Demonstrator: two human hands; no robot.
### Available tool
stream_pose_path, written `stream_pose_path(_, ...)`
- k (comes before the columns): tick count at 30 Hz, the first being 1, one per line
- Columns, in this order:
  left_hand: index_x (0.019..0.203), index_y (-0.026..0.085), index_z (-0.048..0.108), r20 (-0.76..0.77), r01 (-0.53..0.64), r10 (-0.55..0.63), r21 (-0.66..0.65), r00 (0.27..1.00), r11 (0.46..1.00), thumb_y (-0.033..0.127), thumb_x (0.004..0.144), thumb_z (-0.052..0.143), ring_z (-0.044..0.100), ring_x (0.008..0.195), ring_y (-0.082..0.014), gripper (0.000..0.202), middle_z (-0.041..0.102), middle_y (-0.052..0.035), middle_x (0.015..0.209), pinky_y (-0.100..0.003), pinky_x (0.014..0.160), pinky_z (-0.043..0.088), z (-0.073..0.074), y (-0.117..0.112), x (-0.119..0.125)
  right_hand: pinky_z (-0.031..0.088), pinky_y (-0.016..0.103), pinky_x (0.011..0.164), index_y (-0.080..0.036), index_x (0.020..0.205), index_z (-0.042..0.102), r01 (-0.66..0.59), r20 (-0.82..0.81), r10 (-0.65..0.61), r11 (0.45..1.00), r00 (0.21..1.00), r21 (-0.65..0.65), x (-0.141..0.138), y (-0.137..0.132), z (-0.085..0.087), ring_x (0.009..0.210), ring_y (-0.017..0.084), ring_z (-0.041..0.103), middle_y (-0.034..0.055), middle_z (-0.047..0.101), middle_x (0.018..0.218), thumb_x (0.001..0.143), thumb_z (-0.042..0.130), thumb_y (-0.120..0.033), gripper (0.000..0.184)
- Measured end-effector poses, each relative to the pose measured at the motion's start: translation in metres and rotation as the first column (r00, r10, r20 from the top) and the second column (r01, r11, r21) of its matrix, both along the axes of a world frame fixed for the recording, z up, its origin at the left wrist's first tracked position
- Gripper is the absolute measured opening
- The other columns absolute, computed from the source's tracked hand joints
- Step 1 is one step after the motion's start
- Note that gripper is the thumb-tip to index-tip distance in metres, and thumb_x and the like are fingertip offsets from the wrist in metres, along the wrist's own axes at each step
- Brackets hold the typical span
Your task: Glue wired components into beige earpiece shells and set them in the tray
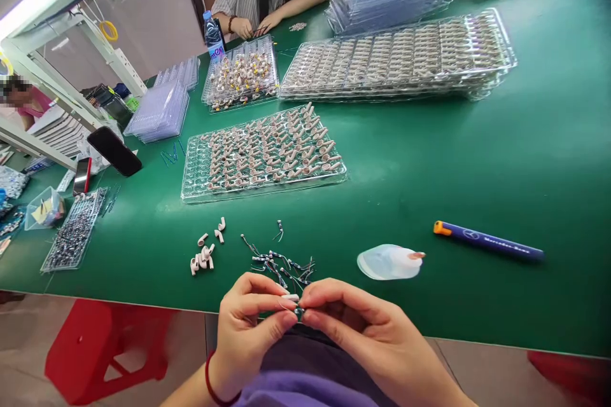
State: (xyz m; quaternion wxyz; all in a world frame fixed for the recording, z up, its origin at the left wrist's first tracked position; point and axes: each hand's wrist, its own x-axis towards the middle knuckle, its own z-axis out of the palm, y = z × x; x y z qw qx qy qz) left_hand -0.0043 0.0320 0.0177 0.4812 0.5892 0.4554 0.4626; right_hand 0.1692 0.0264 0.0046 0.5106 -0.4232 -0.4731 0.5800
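My left hand and my right hand meet at the near table edge, both pinched on one small white plastic piece with a dark wired part under it. Just beyond my fingers lies a loose pile of small wired components on the green table. To its left sit several white plastic pieces. Farther out, a clear tray holds rows of the finished pieces.
A clear lid with an orange bit and a blue pen lie at the right. More filled trays and empty tray stacks stand beyond. A person's hands work at the far side. A red stool is below left.
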Motion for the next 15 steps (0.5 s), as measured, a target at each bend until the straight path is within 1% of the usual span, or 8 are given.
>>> stream_pose_path(2,0.086,0.031,0.079,-0.002,-0.013,0.013,0.013,1.0,1.0,0.021,0.076,0.077,0.065,0.077,-0.0132,0.014,0.068,-0.003,0.085,-0.023,0.069,0.054,0.0,-0.001,0.0,0.058,0.017,0.063,-0.022,0.084,0.071,0.003,0.08,-0.013,0.992,0.997,0.126,-0.001,-0.001,-0.001,0.07,0.013,0.068,0.0016,0.071,0.078,0.081,0.07,-0.022,0.003)
stream_pose_path(5,0.086,0.029,0.079,-0.014,-0.029,0.03,0.061,0.999,0.998,0.02,0.077,0.076,0.065,0.076,-0.0134,0.013,0.068,-0.0031,0.085,-0.023,0.068,0.055,-0.002,-0.003,0.001,0.056,0.016,0.065,-0.024,0.089,0.07,0.006,0.177,-0.065,0.95,0.982,0.313,-0.003,-0.003,-0.003,0.071,0.011,0.068,0.0008,0.07,0.08,0.083,0.065,-0.013,0.013)
stream_pose_path(7,0.087,0.028,0.078,-0.051,-0.044,0.051,0.131,0.997,0.99,0.018,0.076,0.076,0.066,0.077,-0.0136,0.015,0.067,-0.0032,0.085,-0.023,0.068,0.056,-0.003,-0.005,0.001,0.055,0.016,0.063,-0.023,0.089,0.069,0.019,0.197,-0.1,0.926,0.975,0.377,-0.004,-0.004,-0.003,0.069,0.011,0.067,0.0001,0.07,0.078,0.083,0.063,-0.01,0.016)
stream_pose_path(9,0.09,0.028,0.077,-0.098,-0.056,0.081,0.237,0.992,0.97,0.015,0.076,0.075,0.066,0.077,-0.0136,0.019,0.066,-0.0032,0.086,-0.023,0.067,0.057,-0.003,-0.009,0.0,0.055,0.016,0.059,-0.022,0.087,0.067,0.034,0.196,-0.12,0.918,0.973,0.396,-0.006,-0.006,-0.001,0.065,0.011,0.066,0.0,0.069,0.074,0.083,0.063,-0.01,0.013)
stream_pose_path(11,0.096,0.029,0.076,-0.154,-0.056,0.112,0.331,0.982,0.942,0.012,0.076,0.074,0.066,0.077,-0.0141,0.026,0.066,-0.0036,0.09,-0.023,0.066,0.057,-0.004,-0.013,-0.002,0.054,0.016,0.056,-0.021,0.082,0.066,0.064,0.197,-0.148,0.924,0.969,0.378,-0.007,-0.007,0.0,0.06,0.011,0.065,0.0002,0.068,0.07,0.082,0.065,-0.013,0.008)
stream_pose_path(13,0.1,0.031,0.075,-0.205,-0.059,0.146,0.379,0.968,0.924,0.009,0.076,0.072,0.067,0.077,-0.0149,0.033,0.066,-0.0039,0.094,-0.024,0.066,0.058,-0.004,-0.017,-0.006,0.054,0.017,0.054,-0.02,0.08,0.066,0.102,0.209,-0.18,0.936,0.961,0.338,-0.006,-0.009,0.0,0.058,0.012,0.065,0.0004,0.068,0.066,0.082,0.066,-0.017,0.004)
stream_pose_path(15,0.101,0.034,0.074,-0.228,-0.073,0.172,0.389,0.958,0.918,0.007,0.075,0.072,0.067,0.079,-0.0155,0.037,0.067,-0.0034,0.095,-0.026,0.069,0.058,-0.003,-0.02,-0.009,0.055,0.017,0.053,-0.02,0.079,0.067,0.131,0.227,-0.205,0.943,0.952,0.305,-0.004,-0.009,0.0,0.058,0.013,0.065,0.0005,0.068,0.066,0.083,0.066,-0.021,0.004)
